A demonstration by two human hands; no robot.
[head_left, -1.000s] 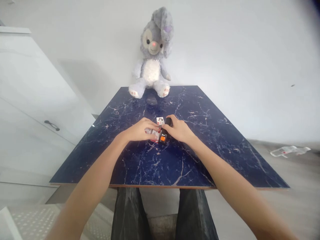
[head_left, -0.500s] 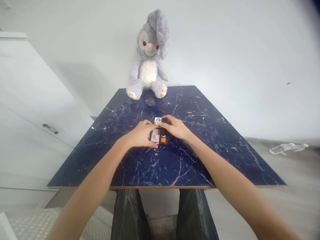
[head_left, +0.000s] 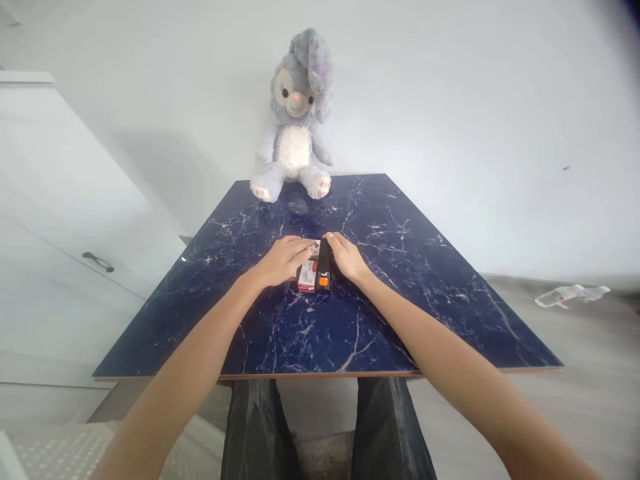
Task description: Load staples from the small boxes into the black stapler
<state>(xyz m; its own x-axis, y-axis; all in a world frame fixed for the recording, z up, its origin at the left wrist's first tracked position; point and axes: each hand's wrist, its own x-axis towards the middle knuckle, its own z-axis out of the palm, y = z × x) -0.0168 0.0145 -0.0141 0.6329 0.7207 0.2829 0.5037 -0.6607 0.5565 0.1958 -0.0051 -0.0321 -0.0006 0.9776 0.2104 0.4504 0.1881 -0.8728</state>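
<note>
In the middle of the table lies a narrow black object (head_left: 324, 257) with an orange square at its near end; its kind is unclear. Against its left side sits a small red-and-white box (head_left: 307, 276). Beyond that box is a small white printed box (head_left: 317, 249), partly covered by fingers. My left hand (head_left: 286, 259) rests at the left of the boxes, fingers stretched over the white one and thumb near the red-and-white one. My right hand (head_left: 346, 256) lies along the right side of the black object, fingertips at its far end. Neither hand is wrapped round anything.
A grey plush rabbit (head_left: 295, 133) sits at the far edge of the blue marbled table (head_left: 320, 340), against the wall. White cabinets (head_left: 65, 233) stand on the left. A clear plastic item (head_left: 570, 295) lies on the floor at right.
My left thumb has drawn back from the near end of the red-and-white box, uncovering more of it. My right thumb has come off the black object's top, leaving the hand at its right side.
</note>
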